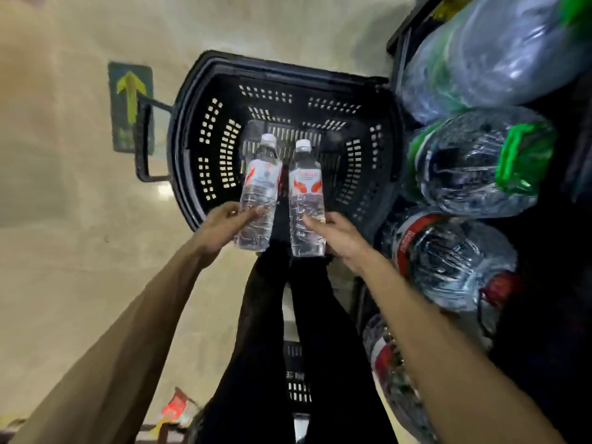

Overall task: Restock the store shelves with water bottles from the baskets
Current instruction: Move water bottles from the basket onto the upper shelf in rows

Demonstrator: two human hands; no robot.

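My left hand (221, 227) grips a small clear water bottle (260, 187) with a white cap and an orange-marked label. My right hand (336, 235) grips a second, matching water bottle (306, 200). Both bottles are held side by side, caps pointing away from me, above a black perforated shopping basket (205, 139) that stands on the floor. No other bottle shows inside the basket. The shelf (400, 36) rises on the right.
Large water jugs with green (474, 165) and red (448, 261) labels lie on the shelf at the right. A floor sticker with a yellow arrow (129, 104) lies left of the basket. My dark trouser legs (288, 331) and a second black basket (298, 376) are below.
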